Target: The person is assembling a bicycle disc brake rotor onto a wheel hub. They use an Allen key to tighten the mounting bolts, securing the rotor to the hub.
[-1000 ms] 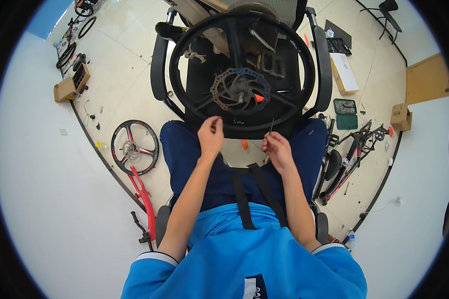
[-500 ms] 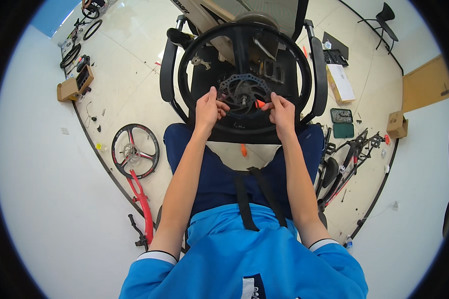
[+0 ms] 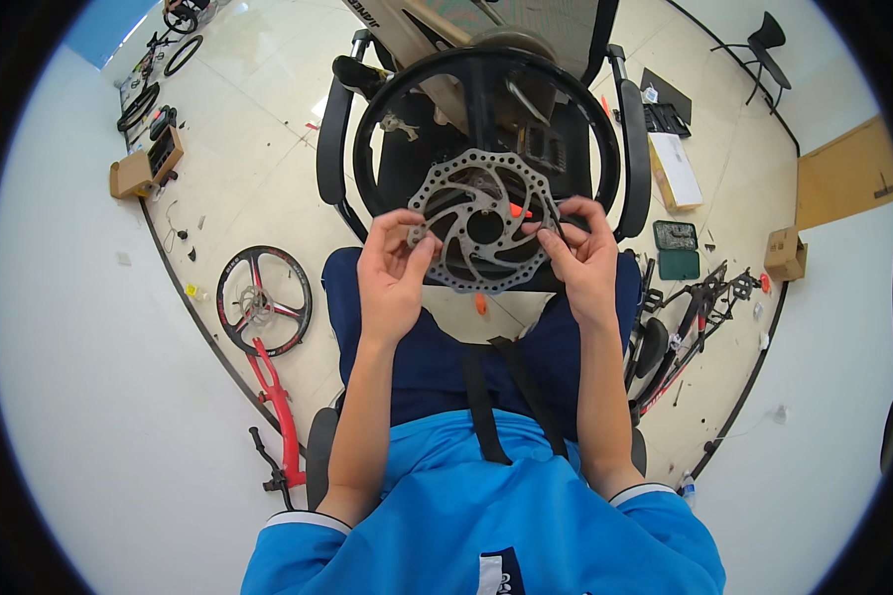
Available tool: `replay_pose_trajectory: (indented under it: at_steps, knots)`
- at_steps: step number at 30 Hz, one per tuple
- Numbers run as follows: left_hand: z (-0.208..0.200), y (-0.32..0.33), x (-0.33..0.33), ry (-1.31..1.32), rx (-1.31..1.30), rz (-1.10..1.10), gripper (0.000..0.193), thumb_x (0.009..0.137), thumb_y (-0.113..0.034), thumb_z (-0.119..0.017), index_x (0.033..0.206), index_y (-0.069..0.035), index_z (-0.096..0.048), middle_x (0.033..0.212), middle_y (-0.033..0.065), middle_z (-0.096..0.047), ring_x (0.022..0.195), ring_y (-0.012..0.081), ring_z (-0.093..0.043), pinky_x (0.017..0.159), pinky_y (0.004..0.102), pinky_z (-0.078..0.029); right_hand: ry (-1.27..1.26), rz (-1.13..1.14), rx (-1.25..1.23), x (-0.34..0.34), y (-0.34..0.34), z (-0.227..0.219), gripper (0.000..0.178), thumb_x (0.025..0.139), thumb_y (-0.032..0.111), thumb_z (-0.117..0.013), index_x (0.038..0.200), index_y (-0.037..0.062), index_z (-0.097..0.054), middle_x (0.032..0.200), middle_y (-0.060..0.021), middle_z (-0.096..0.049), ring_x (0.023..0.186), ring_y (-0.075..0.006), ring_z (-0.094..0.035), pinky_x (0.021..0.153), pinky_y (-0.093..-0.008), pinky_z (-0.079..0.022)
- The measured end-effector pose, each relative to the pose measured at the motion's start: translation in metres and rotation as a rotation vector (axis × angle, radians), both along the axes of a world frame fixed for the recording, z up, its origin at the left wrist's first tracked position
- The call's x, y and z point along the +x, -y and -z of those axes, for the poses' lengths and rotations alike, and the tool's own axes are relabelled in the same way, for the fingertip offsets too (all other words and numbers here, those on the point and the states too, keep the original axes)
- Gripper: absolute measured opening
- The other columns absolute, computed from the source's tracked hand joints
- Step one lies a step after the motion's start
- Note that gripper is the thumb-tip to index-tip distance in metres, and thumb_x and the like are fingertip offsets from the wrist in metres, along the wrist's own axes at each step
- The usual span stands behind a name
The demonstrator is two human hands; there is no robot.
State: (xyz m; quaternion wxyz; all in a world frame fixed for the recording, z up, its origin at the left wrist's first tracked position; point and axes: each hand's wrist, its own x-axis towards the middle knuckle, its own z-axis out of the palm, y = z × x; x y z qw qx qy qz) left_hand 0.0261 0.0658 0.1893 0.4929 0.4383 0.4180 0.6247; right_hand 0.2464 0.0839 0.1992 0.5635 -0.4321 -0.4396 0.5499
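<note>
A silver brake disc rotor (image 3: 448, 266) with a perforated rim is raised off the black spoked wheel (image 3: 481, 99) and tilted to face me. My left hand (image 3: 397, 273) pinches its left edge between thumb and fingers. On the opposite edge, my right hand (image 3: 577, 260) grips the rotor, with the fingers partly behind it. Something orange (image 3: 518, 210) shows through the rotor's openings near the right fingertips; I cannot tell whether that hand holds it. The wheel lies flat on a black office chair, its hub mostly hidden behind the rotor.
Chair armrests (image 3: 633, 159) flank the wheel, and a pale bicycle frame (image 3: 422, 50) leans behind it. On the floor at left lie a red-and-black wheel (image 3: 303, 317) and a red fork (image 3: 286, 421). At right are a green case (image 3: 679, 264), a cardboard box (image 3: 787, 255) and bicycle parts.
The rotor has come up off the wheel's hub, toward me, and tilted. Both hands have moved outward to its edges and now hold it.
</note>
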Motion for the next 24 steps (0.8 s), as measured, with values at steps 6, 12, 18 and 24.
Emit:
replay_pose_trajectory:
  at_steps: [6, 12, 18, 24]
  knots:
    - [0.061, -0.067, 0.002, -0.244, -0.05, 0.079, 0.027, 0.095, -0.007, -0.061, 0.118, 0.003, -0.051, 0.089, 0.0073, -0.07, 0.082, 0.0074, -0.063, 0.074, 0.02, -0.047, 0.165, 0.058, 0.022, 0.01, -0.059, 0.069, 0.025, 0.09, 0.004, -0.068, 0.11, -0.0071, -0.059, 0.093, -0.0128, -0.074, 0.087, -0.0109, -0.068, 0.077, -0.0206, -0.05]
    - [0.06, -0.082, 0.0, -0.212, 0.0, 0.104, 0.02, 0.095, -0.009, -0.061, 0.111, 0.003, -0.056, 0.087, 0.006, -0.071, 0.072, 0.0048, -0.057, 0.064, 0.0198, -0.042, 0.18, 0.035, 0.019, 0.017, -0.063, 0.066, 0.017, 0.091, 0.007, -0.068, 0.103, -0.0031, -0.061, 0.088, -0.0056, -0.072, 0.08, -0.0057, -0.063, 0.072, -0.0182, -0.046]
    - [0.068, -0.068, 0.001, -0.171, -0.045, 0.09, 0.02, 0.096, -0.01, -0.061, 0.111, 0.002, -0.056, 0.086, 0.006, -0.071, 0.08, 0.0068, -0.062, 0.072, 0.0204, -0.046, 0.219, 0.043, 0.042, 0.016, -0.053, 0.062, 0.013, 0.09, 0.005, -0.068, 0.097, -0.0037, -0.061, 0.086, -0.0093, -0.073, 0.079, -0.0087, -0.066, 0.072, -0.0202, -0.048]
    - [0.082, -0.069, -0.004, -0.158, -0.052, 0.084, 0.016, 0.095, -0.008, -0.06, 0.108, 0.001, -0.057, 0.086, 0.0065, -0.071, 0.08, 0.0085, -0.063, 0.074, 0.0217, -0.047, 0.352, -0.036, 0.062, 0.014, -0.052, 0.06, 0.012, 0.088, 0.003, -0.067, 0.096, -0.0037, -0.061, 0.085, -0.0096, -0.073, 0.078, -0.0101, -0.067, 0.073, -0.0224, -0.05]
